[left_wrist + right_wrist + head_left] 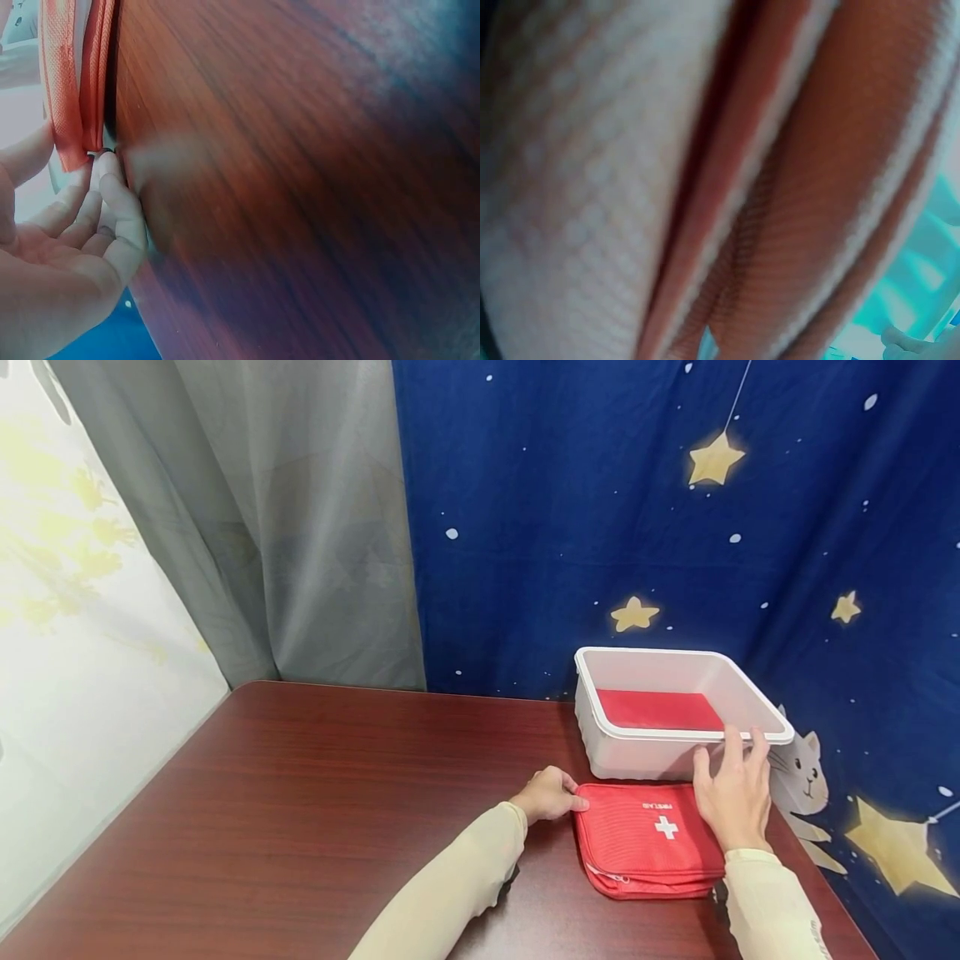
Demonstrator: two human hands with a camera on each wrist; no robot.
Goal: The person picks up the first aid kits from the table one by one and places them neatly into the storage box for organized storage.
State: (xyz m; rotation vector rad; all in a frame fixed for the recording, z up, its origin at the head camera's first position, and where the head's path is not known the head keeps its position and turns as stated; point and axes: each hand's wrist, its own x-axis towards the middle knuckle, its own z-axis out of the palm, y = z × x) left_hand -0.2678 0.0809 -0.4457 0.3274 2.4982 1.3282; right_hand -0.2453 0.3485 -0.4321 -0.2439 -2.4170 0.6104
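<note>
A red first aid pouch [637, 831] with a white cross lies flat on the table, its zipper side towards me. My left hand [549, 793] pinches its far left corner; in the left wrist view, the thumb is on one side of the pouch edge [71, 90] and the curled fingers [124, 217] on the other. My right hand [737, 793] reaches past the pouch's right side, fingers extended to the front rim of a white plastic bin [637, 752]. Blurred red fabric folds [840, 165] fill most of the right wrist view.
Inside the bin lies a flat red piece [660, 710]. The bin stands at the table's back right, by a blue star-patterned curtain [525, 527]. A grey curtain [330, 527] hangs at the back left. Brown wooden tabletop [337, 793] extends left of the pouch.
</note>
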